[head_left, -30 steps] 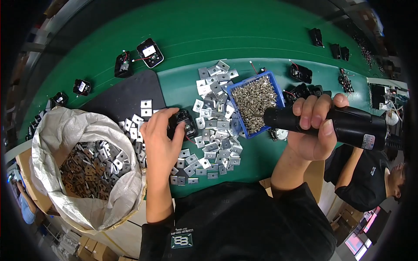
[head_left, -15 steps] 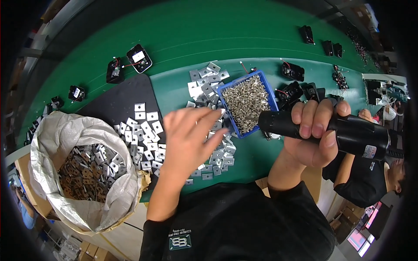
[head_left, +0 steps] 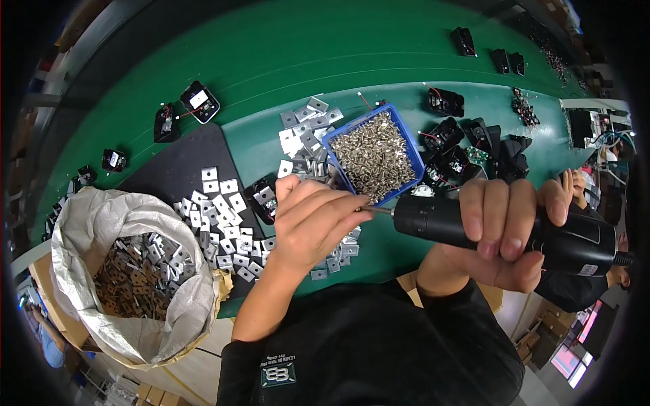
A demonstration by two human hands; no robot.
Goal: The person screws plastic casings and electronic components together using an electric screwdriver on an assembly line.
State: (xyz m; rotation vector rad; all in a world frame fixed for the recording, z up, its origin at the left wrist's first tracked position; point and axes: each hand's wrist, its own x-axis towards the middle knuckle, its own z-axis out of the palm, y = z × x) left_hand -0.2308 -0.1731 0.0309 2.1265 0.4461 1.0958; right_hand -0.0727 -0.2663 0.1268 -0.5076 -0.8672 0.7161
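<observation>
My right hand (head_left: 504,233) is wrapped round a black electric screwdriver (head_left: 433,220), held level with its bit pointing left. At the tip of the thin metal bit (head_left: 382,210), the thumb and fingers of my left hand (head_left: 311,220) are pinched together. What sits between them is too small and covered to make out. Just beyond the fingers stands a blue tray (head_left: 418,162) heaped with small metal screws (head_left: 376,152). Beside my left hand lies a black housing (head_left: 263,197), partly hidden, among loose square metal plates (head_left: 227,216) with holes.
At the left stands an open white sack (head_left: 74,284) of metal pieces. More black housings (head_left: 443,135) with wires lie right of the tray. Beyond, a green belt (head_left: 298,47) carries further housings (head_left: 200,101). At the right edge, another person's hand (head_left: 574,184) shows.
My left hand has come in to the screwdriver's tip, its fingers closing to a pinch. The screwdriver has dropped slightly lower in view, and the black housing beside my left hand has come into sight.
</observation>
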